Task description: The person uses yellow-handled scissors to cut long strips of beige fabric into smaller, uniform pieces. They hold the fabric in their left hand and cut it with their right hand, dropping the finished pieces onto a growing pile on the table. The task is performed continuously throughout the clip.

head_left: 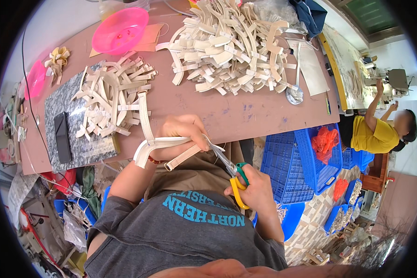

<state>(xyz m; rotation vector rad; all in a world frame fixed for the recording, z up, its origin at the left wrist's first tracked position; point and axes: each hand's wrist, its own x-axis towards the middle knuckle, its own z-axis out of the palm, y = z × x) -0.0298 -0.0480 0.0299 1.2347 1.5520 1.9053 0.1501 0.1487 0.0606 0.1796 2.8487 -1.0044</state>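
My left hand is closed around a cream stitched strap piece with several branches, one ending in a small metal buckle. The piece hangs past my wrist on the left. In my right hand is a pair of scissors with one yellow and one green handle loop. Its blades point up and left, their tips at the strap end by my left fingers. Whether the blades touch the strap I cannot tell. Beyond my left hand lies a smaller heap of similar straps, partly on a grey speckled stone slab.
A large heap of cream straps covers the far side of the brown table. A black phone lies on the slab. Pink bowl at far left; blue crates stand right. A person in yellow works farther right.
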